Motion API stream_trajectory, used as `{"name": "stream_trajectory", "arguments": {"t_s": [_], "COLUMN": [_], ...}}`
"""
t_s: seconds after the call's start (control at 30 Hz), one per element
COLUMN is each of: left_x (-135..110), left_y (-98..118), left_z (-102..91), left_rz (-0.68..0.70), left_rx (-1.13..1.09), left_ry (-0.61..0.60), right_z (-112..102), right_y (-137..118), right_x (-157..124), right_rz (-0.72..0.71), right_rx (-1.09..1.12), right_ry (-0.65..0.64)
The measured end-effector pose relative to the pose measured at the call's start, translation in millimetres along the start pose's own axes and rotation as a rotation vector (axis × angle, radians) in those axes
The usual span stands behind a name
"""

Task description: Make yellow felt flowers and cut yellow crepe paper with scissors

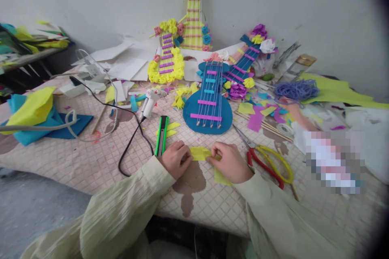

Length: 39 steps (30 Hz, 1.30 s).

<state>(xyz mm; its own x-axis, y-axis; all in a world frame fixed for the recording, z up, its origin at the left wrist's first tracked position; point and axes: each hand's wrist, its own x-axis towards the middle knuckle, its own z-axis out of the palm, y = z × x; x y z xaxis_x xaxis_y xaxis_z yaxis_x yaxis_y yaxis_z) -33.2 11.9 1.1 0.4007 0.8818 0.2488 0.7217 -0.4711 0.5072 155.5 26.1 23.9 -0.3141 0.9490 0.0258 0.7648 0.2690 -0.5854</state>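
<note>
Sleeved forearms angle inward, left hand (174,158) and right hand (230,162) each pinching the yellow paper strip (200,153)

Pinches a yellow paper (200,153) between left hand (175,158) and right hand (229,162), fingers of both closed on it, close to the near edge of the table (91,158); has a green utility knife (162,135) just beside the left hand, red-and-yellow scissors (264,162) just beside the right; faces a blue felt guitar (208,107) toward the table's middle, a white glue gun (148,103) left of it; looks past these to a yellow flowered guitar (166,58) at the far edge.
</note>
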Motion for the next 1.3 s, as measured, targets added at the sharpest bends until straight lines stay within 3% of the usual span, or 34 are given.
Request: {"name": "stream_trajectory", "arguments": {"t_s": [0.1,0.2,0.3,0.5,0.73,0.97,1.3], "left_x": [-0.2,-0.6,-0.6,-0.2,-1.0,1.5,1.3], "left_y": [-1.0,-0.7,-2.1,-7.9,-8.0,-7.9,-7.9], "left_z": [-3.7,-4.7,-2.7,2.4,1.9,0.4,0.4], "left_rz": [-0.003,-0.016,0.068,0.204,0.202,0.189,0.212], "left_rx": [-0.006,0.016,0.042,0.068,0.097,0.08,0.044], "left_ry": [-0.015,0.083,0.141,0.074,0.058,0.04,0.033], "right_z": [1.9,3.8,5.3,5.9,5.0,4.5,5.3], "right_y": [1.0,3.1,5.9,9.2,9.3,12.1,6.7], "right_x": [0.4,-0.4,-1.0,0.0,-0.5,1.8,4.0], "right_rz": [-0.028,-0.051,-0.093,-0.167,-0.2,-0.331,-0.343], "right_rx": [-0.03,-0.046,-0.041,-0.047,-0.073,-0.11,-0.118], "right_ry": [0.016,0.062,0.107,0.054,0.025,-0.016,-0.018]}}
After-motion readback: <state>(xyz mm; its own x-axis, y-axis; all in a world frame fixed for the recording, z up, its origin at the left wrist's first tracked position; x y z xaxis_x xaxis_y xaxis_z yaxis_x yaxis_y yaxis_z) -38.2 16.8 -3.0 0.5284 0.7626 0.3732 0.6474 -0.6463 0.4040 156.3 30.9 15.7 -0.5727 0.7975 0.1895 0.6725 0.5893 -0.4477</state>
